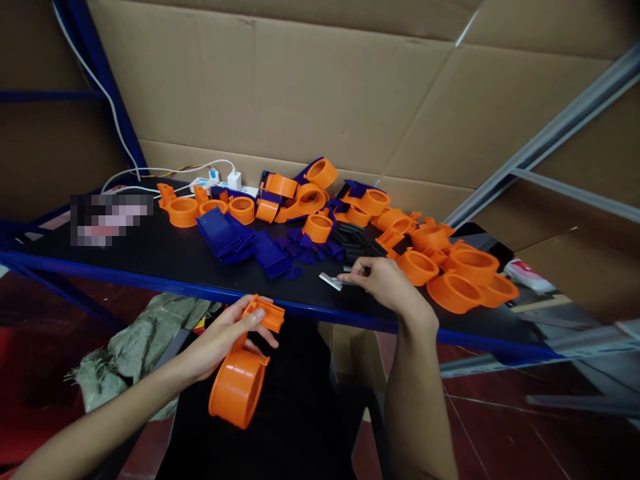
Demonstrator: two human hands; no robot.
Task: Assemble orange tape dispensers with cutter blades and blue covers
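My left hand [245, 327] grips an orange plastic tape dispenser body [240, 387] by its narrow upper end, in front of the table edge and above my lap. The wide ring of the dispenser hangs down. My right hand [380, 280] is over the front of the table, with thumb and fingers pinched at a small silver metal blade [330, 281]. The blade sticks out to the left of the fingertips, and the part under them is hidden. Just behind this hand lies a pile of black plastic pieces [353, 241].
Several orange tape dispensers [457, 290] are heaped at the right, and more stand along the back. Flat blue plastic pieces [225, 233] lie at mid-table. A power strip [205, 185] with white cables sits at the back left. Cardboard [300, 87] walls the rear.
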